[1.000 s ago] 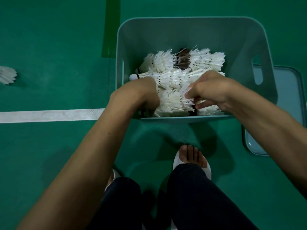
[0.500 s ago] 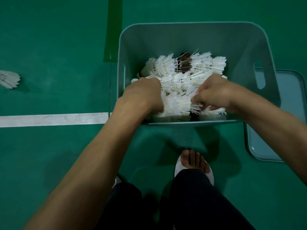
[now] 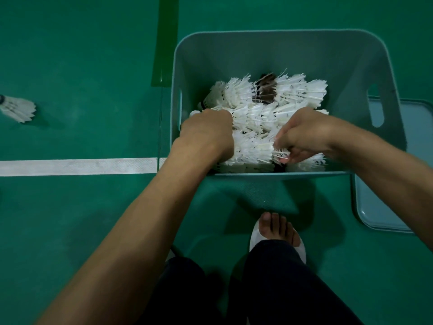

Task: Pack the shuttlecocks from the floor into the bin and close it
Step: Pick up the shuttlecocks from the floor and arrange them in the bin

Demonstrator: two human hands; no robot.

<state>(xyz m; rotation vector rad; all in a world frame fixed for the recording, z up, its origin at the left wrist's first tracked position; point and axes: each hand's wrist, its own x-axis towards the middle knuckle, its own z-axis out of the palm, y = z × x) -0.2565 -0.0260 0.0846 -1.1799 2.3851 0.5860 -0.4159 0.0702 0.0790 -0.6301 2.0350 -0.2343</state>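
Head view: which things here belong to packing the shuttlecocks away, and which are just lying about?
Part of the job: bin, packed shuttlecocks, stray shuttlecock on the floor, lid beside the bin, left hand, right hand.
Just there: white court line, dark green strip, white slipper.

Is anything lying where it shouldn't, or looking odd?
One shuttlecock lies alone on the floor, left of the bin; the white shuttlecocks are inside. Among them sits a single dark shuttlecock. The lid lies on the floor at the bin's right.
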